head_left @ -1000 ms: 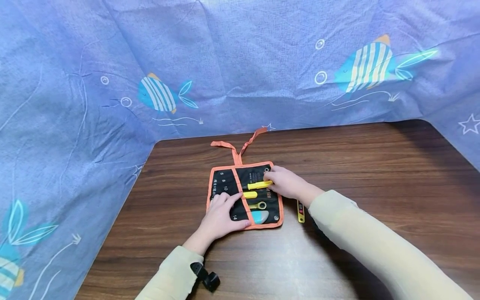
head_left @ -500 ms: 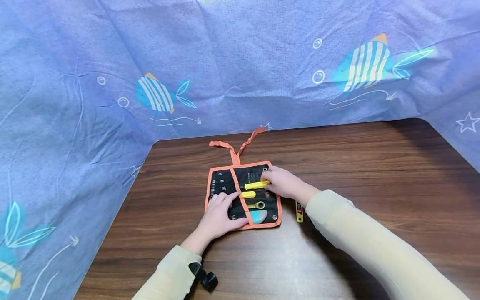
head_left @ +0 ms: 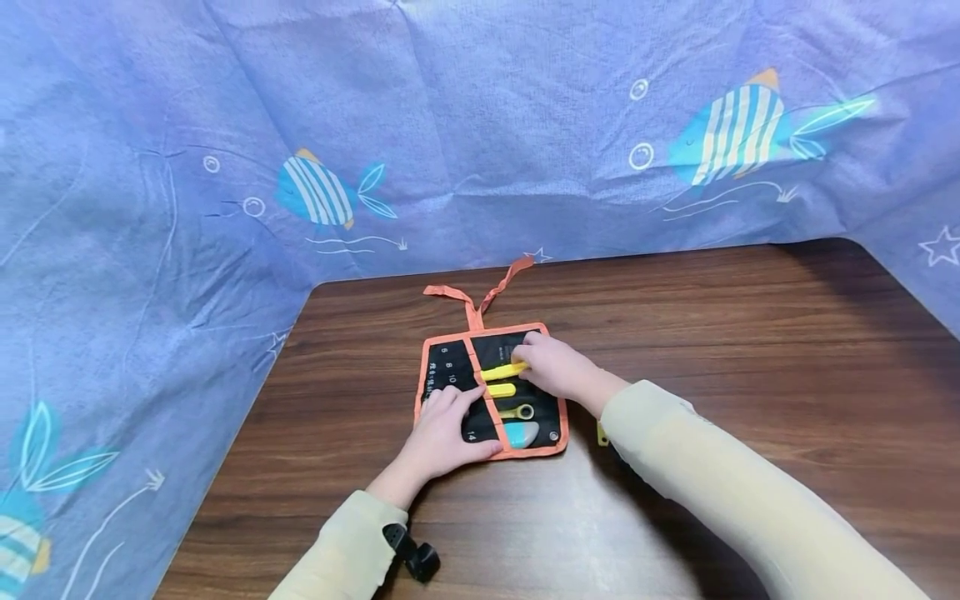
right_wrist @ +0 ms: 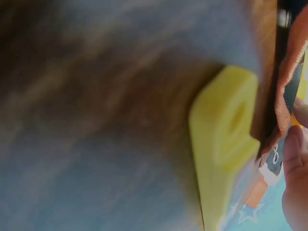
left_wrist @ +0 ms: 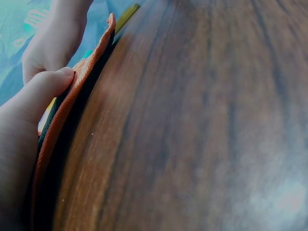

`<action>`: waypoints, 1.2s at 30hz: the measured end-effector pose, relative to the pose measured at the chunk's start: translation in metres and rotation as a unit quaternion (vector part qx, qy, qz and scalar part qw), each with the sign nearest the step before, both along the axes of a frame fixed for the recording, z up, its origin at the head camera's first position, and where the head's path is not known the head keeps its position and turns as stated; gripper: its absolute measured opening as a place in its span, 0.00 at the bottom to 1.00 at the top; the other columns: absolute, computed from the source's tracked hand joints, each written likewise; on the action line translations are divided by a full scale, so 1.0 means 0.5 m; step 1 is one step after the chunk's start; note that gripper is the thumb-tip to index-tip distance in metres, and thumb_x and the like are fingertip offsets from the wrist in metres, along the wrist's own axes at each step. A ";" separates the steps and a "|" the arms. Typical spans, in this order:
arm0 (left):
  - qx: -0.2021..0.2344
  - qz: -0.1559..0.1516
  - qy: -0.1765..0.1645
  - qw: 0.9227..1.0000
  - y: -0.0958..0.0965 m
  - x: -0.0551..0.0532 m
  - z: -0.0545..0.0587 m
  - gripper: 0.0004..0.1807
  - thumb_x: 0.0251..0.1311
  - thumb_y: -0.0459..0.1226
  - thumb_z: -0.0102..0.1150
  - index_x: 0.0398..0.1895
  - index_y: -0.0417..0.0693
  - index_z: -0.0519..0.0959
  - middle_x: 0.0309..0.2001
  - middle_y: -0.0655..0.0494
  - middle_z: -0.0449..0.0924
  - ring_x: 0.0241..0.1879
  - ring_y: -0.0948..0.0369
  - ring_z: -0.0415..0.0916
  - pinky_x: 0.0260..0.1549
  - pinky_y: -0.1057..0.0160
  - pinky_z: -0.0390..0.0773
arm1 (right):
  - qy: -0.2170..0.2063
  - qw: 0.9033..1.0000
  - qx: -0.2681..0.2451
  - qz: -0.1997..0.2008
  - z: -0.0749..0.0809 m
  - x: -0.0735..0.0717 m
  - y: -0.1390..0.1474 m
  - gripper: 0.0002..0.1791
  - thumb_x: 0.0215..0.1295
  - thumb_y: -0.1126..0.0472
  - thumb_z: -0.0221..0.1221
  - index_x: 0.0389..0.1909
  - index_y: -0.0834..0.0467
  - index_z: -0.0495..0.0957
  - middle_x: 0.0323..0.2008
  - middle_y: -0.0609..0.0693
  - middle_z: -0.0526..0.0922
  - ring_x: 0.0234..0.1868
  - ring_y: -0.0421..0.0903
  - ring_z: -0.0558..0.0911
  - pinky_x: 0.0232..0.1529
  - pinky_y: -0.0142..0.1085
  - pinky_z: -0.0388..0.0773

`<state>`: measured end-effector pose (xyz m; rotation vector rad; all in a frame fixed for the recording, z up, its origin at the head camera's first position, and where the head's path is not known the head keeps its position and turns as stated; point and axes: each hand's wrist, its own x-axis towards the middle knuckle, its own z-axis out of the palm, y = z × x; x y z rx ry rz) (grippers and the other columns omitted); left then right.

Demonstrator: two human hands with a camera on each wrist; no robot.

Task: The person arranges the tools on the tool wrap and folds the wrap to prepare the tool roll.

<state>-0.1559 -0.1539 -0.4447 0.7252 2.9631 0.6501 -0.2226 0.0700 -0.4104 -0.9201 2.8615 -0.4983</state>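
Observation:
A black tool pouch [head_left: 555,392] with orange edging lies unrolled on the table. My left hand [head_left: 442,429] rests across it, fingers spread, with the thumb [left_wrist: 55,84] on its near edge and a fingertip at the orange pocket band. My right hand [head_left: 558,367] pinches the end of a yellow-handled screwdriver [head_left: 502,372]; its front end is hidden in a pocket. Below it, a second yellow handle [head_left: 501,390], a ratchet wrench [head_left: 525,412] and a teal-and-grey tool [head_left: 522,433] poke out of other pockets.
A yellow tool [right_wrist: 224,125] with a hole in its end lies on the wooden table [head_left: 712,333], right of the pouch and partly under my right forearm. Orange ties [head_left: 474,312] stretch from the pouch's far edge. A blue fish-print cloth [head_left: 510,125] hangs behind.
My right hand has moved left, and the screwdriver has slid with it deeper into the pocket, its dark neck now out of sight. My left hand stays in place on the pouch.

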 end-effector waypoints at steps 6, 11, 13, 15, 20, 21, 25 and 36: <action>-0.001 -0.003 -0.001 1.000 0.002 0.001 0.002 0.47 0.43 0.69 0.57 0.66 0.56 0.67 0.42 0.59 0.67 0.43 0.61 0.60 0.40 0.60 0.66 | -0.045 0.999 -0.010 -0.012 0.000 -0.008 -0.001 0.12 0.62 0.59 0.61 0.46 0.58 0.80 0.37 0.49 0.75 0.35 0.43 0.72 0.41 0.38 0.73; 0.001 -0.004 0.002 1.000 0.004 0.001 0.003 0.47 0.43 0.69 0.58 0.65 0.56 0.68 0.41 0.59 0.67 0.41 0.61 0.60 0.39 0.60 0.65 | -0.075 0.997 -0.022 -0.010 0.001 -0.013 0.000 0.12 0.63 0.58 0.60 0.44 0.58 0.81 0.35 0.49 0.76 0.34 0.44 0.72 0.41 0.39 0.72; 0.005 0.003 -0.002 1.000 0.005 0.002 0.002 0.47 0.43 0.69 0.58 0.65 0.55 0.68 0.41 0.59 0.67 0.41 0.61 0.60 0.39 0.59 0.65 | -0.083 0.996 -0.021 -0.010 0.000 -0.013 0.003 0.11 0.63 0.58 0.60 0.44 0.58 0.81 0.35 0.49 0.75 0.34 0.44 0.72 0.41 0.39 0.72; 0.012 0.020 -0.009 1.000 0.008 0.002 0.001 0.46 0.45 0.67 0.58 0.65 0.54 0.67 0.42 0.58 0.68 0.43 0.60 0.61 0.41 0.58 0.66 | -0.085 0.996 -0.016 -0.009 -0.001 -0.012 0.003 0.11 0.63 0.57 0.60 0.44 0.58 0.81 0.35 0.49 0.75 0.34 0.44 0.72 0.41 0.39 0.72; 0.003 0.071 -0.011 0.997 0.019 0.001 0.001 0.47 0.47 0.67 0.57 0.67 0.53 0.64 0.48 0.52 0.70 0.46 0.55 0.63 0.45 0.52 0.66 | -0.077 0.997 -0.014 -0.006 -0.004 -0.010 0.005 0.11 0.64 0.57 0.59 0.44 0.58 0.81 0.34 0.48 0.75 0.34 0.44 0.71 0.40 0.38 0.71; -0.006 0.077 -0.009 0.997 0.021 0.000 0.002 0.47 0.46 0.67 0.56 0.68 0.53 0.64 0.48 0.51 0.69 0.45 0.55 0.63 0.45 0.52 0.66 | -0.074 0.997 -0.016 -0.004 -0.004 -0.010 0.005 0.11 0.64 0.58 0.59 0.43 0.58 0.81 0.34 0.48 0.75 0.34 0.44 0.71 0.39 0.38 0.71; -0.030 0.094 -0.006 0.995 0.026 -0.004 0.003 0.48 0.45 0.68 0.56 0.69 0.56 0.62 0.43 0.53 0.68 0.40 0.56 0.62 0.40 0.55 0.65 | -0.070 0.997 -0.024 -0.001 -0.007 -0.010 0.005 0.11 0.64 0.59 0.59 0.43 0.59 0.81 0.34 0.48 0.76 0.34 0.43 0.72 0.39 0.38 0.72; -0.035 0.089 -0.022 0.995 0.025 -0.008 0.006 0.49 0.45 0.68 0.55 0.70 0.57 0.60 0.36 0.56 0.64 0.35 0.58 0.58 0.32 0.60 0.60 | -0.072 0.996 -0.038 -0.028 -0.011 -0.007 0.001 0.09 0.63 0.61 0.59 0.42 0.59 0.80 0.36 0.49 0.77 0.35 0.44 0.73 0.41 0.39 0.73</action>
